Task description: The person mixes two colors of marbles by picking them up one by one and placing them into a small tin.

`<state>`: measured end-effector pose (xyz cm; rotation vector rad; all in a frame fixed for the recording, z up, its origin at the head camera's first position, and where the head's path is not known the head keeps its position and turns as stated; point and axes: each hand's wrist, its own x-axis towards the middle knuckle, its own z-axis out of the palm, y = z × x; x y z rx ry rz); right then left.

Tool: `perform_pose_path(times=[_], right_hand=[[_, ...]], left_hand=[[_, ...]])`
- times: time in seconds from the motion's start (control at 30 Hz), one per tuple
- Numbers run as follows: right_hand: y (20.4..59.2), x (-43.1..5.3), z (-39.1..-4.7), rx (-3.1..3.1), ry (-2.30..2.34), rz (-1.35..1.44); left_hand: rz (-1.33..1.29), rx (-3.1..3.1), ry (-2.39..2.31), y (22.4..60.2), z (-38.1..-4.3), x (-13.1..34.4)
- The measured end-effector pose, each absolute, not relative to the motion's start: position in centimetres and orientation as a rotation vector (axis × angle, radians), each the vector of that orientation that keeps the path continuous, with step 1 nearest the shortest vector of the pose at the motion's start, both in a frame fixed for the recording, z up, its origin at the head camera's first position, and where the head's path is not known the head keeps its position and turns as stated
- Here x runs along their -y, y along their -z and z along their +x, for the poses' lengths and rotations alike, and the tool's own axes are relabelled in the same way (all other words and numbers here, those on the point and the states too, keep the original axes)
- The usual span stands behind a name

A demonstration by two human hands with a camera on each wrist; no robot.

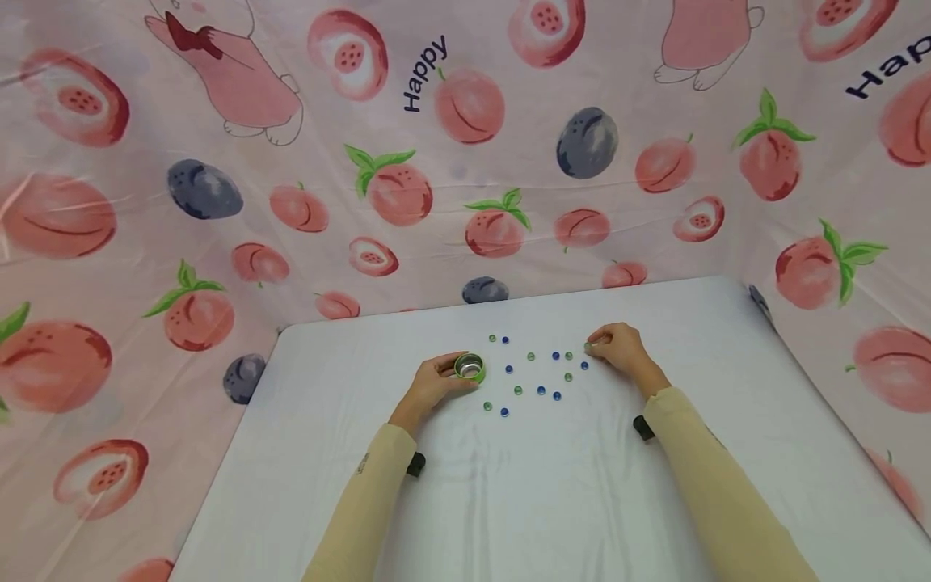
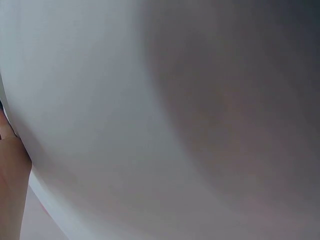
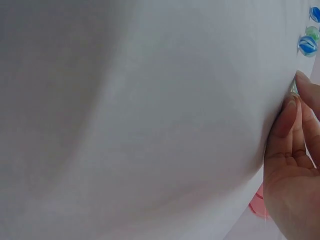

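Note:
Around a small round tin [image 1: 470, 379] with a green outside and shiny metal inside, my left hand [image 1: 436, 381] curves its fingers and thumb, gripping it on the white table. To the right, my right hand [image 1: 620, 347] pinches a green glass marble [image 1: 587, 347] between thumb and fingertips at the table surface. The right wrist view shows that marble [image 3: 294, 89] mostly covered by the fingers. Green marbles [image 1: 518, 390] and blue marbles [image 1: 541, 390] lie scattered between the hands. In the left wrist view only a strip of the hand [image 2: 11, 175] appears.
A white cloth covers the table [image 1: 524, 493]. Behind it and along both sides hangs a pink curtain [image 1: 436, 267] printed with peaches. Near the right hand, blue marbles [image 3: 308, 45] and a green one [image 3: 312, 32] lie close together.

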<state>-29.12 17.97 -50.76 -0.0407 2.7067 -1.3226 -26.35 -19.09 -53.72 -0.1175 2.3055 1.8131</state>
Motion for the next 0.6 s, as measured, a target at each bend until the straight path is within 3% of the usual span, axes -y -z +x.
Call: perform_pose_path(times=[0.6], right_hand=[[50.92, -18.1, -28.99, -2.721, 1.38, -0.05]], left_hand=[[-0.119, -2.303, -1.808, 53.52, -26.29, 19.06]])
